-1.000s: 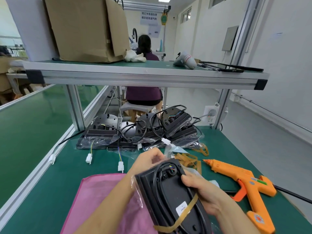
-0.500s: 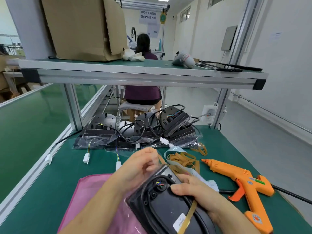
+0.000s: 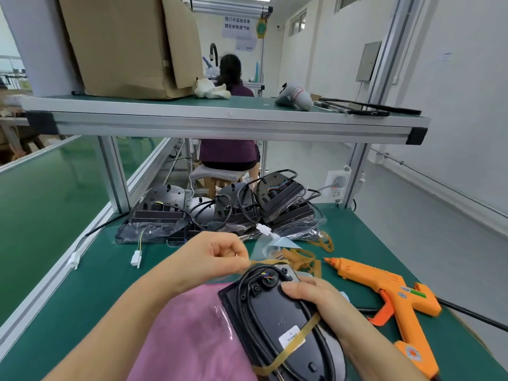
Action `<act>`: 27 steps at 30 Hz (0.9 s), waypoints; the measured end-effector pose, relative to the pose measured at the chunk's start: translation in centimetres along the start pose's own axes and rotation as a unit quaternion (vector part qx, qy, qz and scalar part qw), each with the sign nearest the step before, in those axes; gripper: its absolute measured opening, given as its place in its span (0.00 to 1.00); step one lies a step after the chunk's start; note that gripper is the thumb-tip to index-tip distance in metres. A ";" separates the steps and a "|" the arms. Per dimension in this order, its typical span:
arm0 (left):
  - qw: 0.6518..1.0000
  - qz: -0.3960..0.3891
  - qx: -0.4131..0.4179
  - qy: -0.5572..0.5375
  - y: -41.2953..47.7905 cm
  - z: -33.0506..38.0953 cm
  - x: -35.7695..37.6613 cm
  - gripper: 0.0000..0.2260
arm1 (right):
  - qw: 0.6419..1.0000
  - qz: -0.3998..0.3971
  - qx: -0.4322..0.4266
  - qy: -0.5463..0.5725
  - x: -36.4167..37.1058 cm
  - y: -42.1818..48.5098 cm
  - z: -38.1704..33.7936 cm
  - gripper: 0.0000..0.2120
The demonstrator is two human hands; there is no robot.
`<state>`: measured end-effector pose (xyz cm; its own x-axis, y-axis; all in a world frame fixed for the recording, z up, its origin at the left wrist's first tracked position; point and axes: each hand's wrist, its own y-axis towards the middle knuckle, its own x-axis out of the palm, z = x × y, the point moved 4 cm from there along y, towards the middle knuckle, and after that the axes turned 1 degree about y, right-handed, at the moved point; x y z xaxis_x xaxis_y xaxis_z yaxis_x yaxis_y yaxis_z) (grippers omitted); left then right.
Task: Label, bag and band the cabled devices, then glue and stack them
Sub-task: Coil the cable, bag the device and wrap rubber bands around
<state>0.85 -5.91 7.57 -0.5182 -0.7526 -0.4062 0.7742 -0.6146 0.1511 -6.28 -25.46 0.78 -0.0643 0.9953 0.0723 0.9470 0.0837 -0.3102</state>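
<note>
- Pinching a tan rubber band (image 3: 265, 261) at its fingertips, the left hand (image 3: 217, 254) is clenched and draws the band taut toward the cabled end of the device.
- Over the pink cloth (image 3: 187, 339), the black device (image 3: 275, 317) sits in a clear bag with its cable looped on top and a white label (image 3: 292, 336) on it. A tan strip crosses it slantwise at the label; I cannot tell whether it is the same band.
- Grasping the device's right edge, the right hand (image 3: 319, 303) has its thumb laid on top.
- Labelling and bagging look done on this one and banding looks under way. Gluing and stacking are left, I'd judge, with the orange glue gun (image 3: 390, 292) lying untouched to the right.
- At the far left a green conveyor belt (image 3: 41, 210) runs beside the green bench (image 3: 110, 284), with white cable plugs (image 3: 136, 258) near its edge.
- Bagged devices (image 3: 242, 213) are heaped at the back, with loose bands (image 3: 302, 258) just in front.
- Overhead, a shelf (image 3: 220, 125) carries a cardboard box (image 3: 129, 45); beyond it a person (image 3: 228, 152) sits facing away, and a white wall closes the right.
</note>
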 end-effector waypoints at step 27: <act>0.877 0.313 0.110 0.349 -2.7 1.3 2.6 0.03 | 0.997 0.076 -0.032 0.000 1.1 0.8 0.7 0.26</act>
<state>-3.01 -6.49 7.27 0.3903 -0.6784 -0.6224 0.6988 -0.2219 0.6800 -5.79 -24.29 -0.03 0.0815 0.9963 0.0288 0.9637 -0.0714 -0.2572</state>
